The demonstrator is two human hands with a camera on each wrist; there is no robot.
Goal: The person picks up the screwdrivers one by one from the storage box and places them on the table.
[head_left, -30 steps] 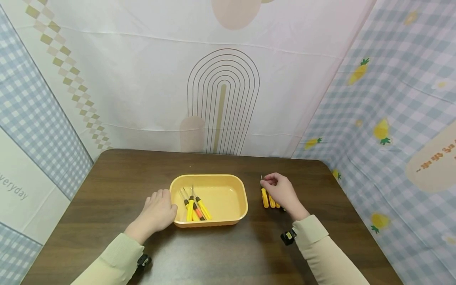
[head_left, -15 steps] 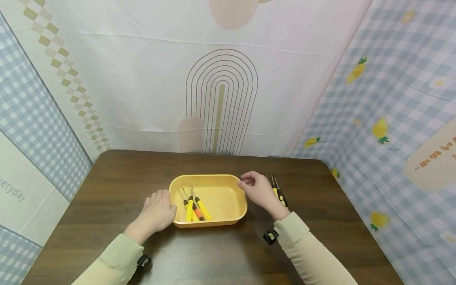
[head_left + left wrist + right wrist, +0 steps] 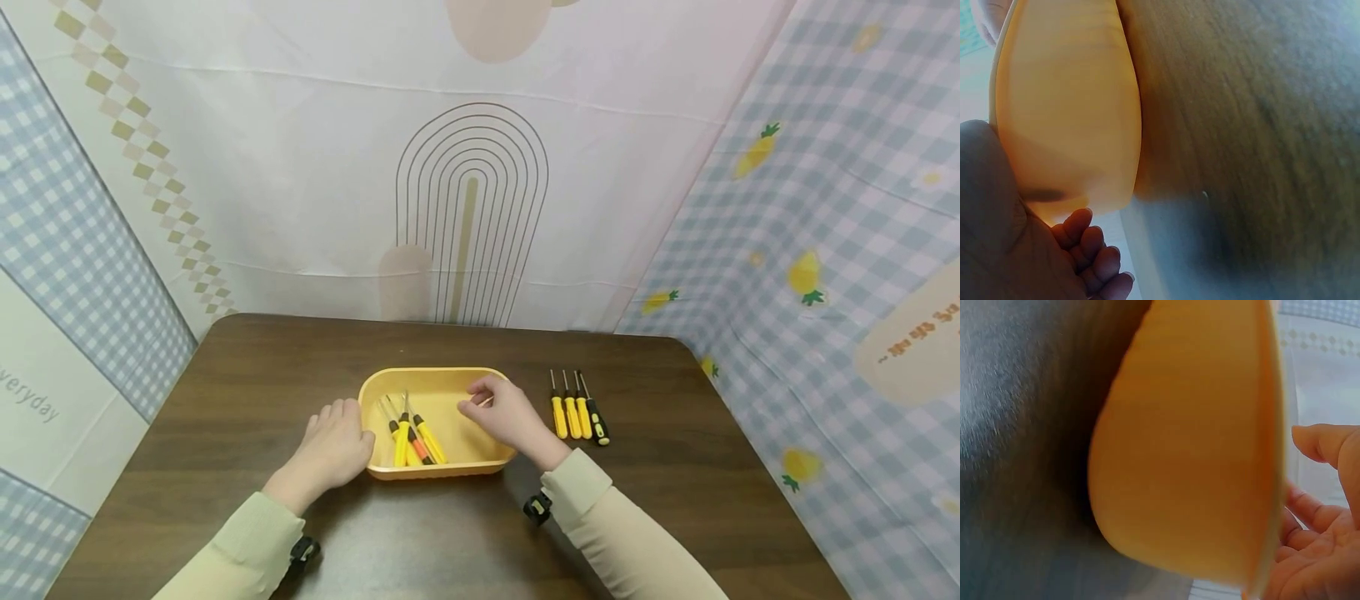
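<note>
A yellow plastic basin (image 3: 480, 454) stands on the table, with several yellow-and-black screwdrivers (image 3: 402, 440) and an orange-and-black one (image 3: 418, 447) bunched at its left end. My left hand (image 3: 337, 442) grips the basin's left end; in the left wrist view its fingers (image 3: 1104, 265) curl at the outer wall. Over the basin's right side hovers my right hand (image 3: 510, 412), fingers loosely bent and holding nothing. In the right wrist view its thumb (image 3: 1319, 440) and fingers are apart beside the rim. To the right, several screwdrivers (image 3: 573, 415) lie side by side, tips away from me.
The brown wooden table (image 3: 420, 542) extends around the basin. A white patterned cloth (image 3: 315, 192) hangs behind its far edge, and a blue checked cloth (image 3: 847, 208) hangs on the right.
My right hand has left the row of screwdrivers and moved left over the basin, uncovering the whole row. The left hand stays on the basin.
</note>
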